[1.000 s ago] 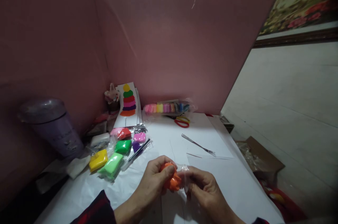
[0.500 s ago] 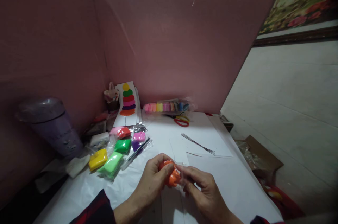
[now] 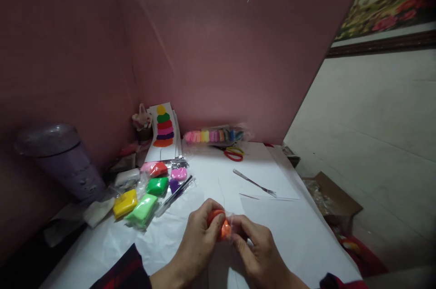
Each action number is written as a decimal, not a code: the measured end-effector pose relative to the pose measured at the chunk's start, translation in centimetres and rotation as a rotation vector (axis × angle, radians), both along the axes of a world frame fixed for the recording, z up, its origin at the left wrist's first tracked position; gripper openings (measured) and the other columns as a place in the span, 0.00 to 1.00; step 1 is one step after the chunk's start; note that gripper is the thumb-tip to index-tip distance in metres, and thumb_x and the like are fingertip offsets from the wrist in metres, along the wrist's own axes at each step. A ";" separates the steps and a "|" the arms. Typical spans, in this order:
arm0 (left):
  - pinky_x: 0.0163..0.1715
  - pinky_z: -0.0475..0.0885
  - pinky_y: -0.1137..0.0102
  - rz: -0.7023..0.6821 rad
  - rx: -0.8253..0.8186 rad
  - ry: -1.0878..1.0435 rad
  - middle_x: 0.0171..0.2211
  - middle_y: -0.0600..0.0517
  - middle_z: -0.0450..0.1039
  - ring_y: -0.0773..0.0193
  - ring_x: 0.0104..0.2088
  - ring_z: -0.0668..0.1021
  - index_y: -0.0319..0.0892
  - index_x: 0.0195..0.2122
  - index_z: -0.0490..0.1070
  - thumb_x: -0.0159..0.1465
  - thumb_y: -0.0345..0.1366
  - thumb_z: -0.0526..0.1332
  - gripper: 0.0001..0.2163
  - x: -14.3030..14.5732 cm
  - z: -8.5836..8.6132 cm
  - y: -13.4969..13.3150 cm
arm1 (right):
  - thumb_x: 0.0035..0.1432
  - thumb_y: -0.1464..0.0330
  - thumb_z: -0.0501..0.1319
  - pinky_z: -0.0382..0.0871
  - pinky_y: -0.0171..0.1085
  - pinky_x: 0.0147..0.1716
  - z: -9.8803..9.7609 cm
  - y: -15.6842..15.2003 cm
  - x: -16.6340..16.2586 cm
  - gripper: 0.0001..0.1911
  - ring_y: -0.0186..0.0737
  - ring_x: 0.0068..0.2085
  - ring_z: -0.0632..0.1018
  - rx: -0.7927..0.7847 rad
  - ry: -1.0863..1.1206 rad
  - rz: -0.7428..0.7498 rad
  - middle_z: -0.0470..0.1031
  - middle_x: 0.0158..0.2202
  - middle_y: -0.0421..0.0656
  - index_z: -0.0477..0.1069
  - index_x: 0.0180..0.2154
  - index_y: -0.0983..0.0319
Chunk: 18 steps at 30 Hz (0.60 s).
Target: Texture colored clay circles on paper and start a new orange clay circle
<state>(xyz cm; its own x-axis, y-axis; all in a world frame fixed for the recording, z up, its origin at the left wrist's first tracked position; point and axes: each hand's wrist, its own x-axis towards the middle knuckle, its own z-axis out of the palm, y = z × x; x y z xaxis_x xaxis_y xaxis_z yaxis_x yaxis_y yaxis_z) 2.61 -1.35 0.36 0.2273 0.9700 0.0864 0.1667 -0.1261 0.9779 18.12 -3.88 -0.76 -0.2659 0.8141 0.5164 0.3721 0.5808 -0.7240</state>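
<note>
My left hand (image 3: pixel 196 237) is closed round a lump of orange modelling clay (image 3: pixel 225 231), thumb pressed on its front. A clear plastic wrapper (image 3: pixel 230 219) covers the right side of the lump. My right hand (image 3: pixel 260 248) pinches that wrapper between thumb and fingers. Both hands are just above the white table, near its front. To the left lie wrapped clay packs: a yellow one (image 3: pixel 125 203), a light green one (image 3: pixel 142 211), a dark green one (image 3: pixel 157 186) and a red one (image 3: pixel 156 169).
A fork (image 3: pixel 254 182) lies right of centre, with thin sticks (image 3: pixel 249 196) near it. Scissors (image 3: pixel 233 154) and a bag of coloured clay (image 3: pixel 214 136) lie at the back. A card with painted coloured bands (image 3: pixel 164 126) leans there. A purple tumbler (image 3: pixel 70 162) stands far left.
My right hand has drawn slightly closer to the left, and less wrapper shows between them. The left hand still grips the orange clay. The view has tilted a little.
</note>
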 end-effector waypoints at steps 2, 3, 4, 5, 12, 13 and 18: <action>0.25 0.63 0.73 -0.029 -0.021 -0.014 0.22 0.55 0.65 0.67 0.24 0.68 0.40 0.30 0.66 0.62 0.39 0.56 0.09 0.1 -0.2 0.1 | 0.61 0.73 0.52 0.62 0.31 0.23 0.0 -0.1 0.1 0.06 0.32 0.22 0.69 0.010 -0.044 0.000 0.70 0.23 0.38 0.67 0.34 0.61; 0.24 0.63 0.73 -0.048 -0.034 -0.024 0.22 0.56 0.65 0.68 0.23 0.68 0.40 0.30 0.66 0.62 0.40 0.56 0.09 0.1 -0.2 0.2 | 0.62 0.73 0.53 0.61 0.31 0.23 0.1 -0.1 0.1 0.06 0.32 0.22 0.68 0.008 -0.068 0.004 0.69 0.23 0.37 0.67 0.33 0.61; 0.23 0.63 0.73 -0.068 -0.045 -0.035 0.21 0.56 0.64 0.68 0.22 0.67 0.40 0.30 0.65 0.62 0.40 0.56 0.09 0.1 -0.2 0.2 | 0.62 0.72 0.53 0.60 0.32 0.23 0.2 -0.2 0.2 0.06 0.32 0.22 0.68 0.001 -0.083 0.013 0.69 0.23 0.37 0.66 0.33 0.61; 0.23 0.63 0.73 -0.087 -0.053 -0.048 0.21 0.56 0.64 0.68 0.22 0.67 0.40 0.30 0.65 0.62 0.40 0.56 0.09 0.1 -0.1 0.2 | 0.63 0.71 0.52 0.60 0.32 0.23 0.4 -0.2 0.3 0.07 0.32 0.22 0.68 -0.013 -0.085 0.027 0.69 0.23 0.38 0.66 0.33 0.61; 0.19 0.60 0.76 -0.063 -0.100 -0.126 0.20 0.55 0.66 0.71 0.20 0.66 0.39 0.28 0.67 0.59 0.42 0.60 0.10 0.0 1.0 0.4 | 0.66 0.62 0.52 0.64 0.32 0.25 1.4 -0.1 0.6 0.13 0.34 0.25 0.71 -0.248 0.060 -0.069 0.71 0.25 0.40 0.67 0.32 0.62; 0.18 0.58 0.76 -0.065 -0.145 -0.153 0.19 0.55 0.66 0.71 0.18 0.65 0.39 0.28 0.67 0.58 0.43 0.61 0.11 0.0 0.9 0.5 | 0.66 0.62 0.53 0.64 0.32 0.25 1.5 0.0 0.6 0.13 0.34 0.25 0.71 -0.258 0.069 -0.085 0.71 0.25 0.40 0.67 0.32 0.62; 0.15 0.55 0.79 -0.199 -0.381 -0.381 0.22 0.52 0.73 0.69 0.19 0.72 0.41 0.35 0.66 0.51 0.47 0.69 0.19 -0.4 0.2 1.1 | 0.64 0.65 0.55 0.65 0.32 0.26 1.5 0.3 0.8 0.10 0.34 0.25 0.72 -0.141 0.049 -0.100 0.74 0.26 0.40 0.71 0.34 0.62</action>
<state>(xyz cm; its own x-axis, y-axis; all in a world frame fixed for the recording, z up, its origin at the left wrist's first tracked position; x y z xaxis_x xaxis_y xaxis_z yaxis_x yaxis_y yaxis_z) 2.21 -0.28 0.53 0.4298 0.8905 -0.1494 -0.1976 0.2542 0.9467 18.92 -3.54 0.77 -0.1575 0.9006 0.4051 0.3852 0.4338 -0.8145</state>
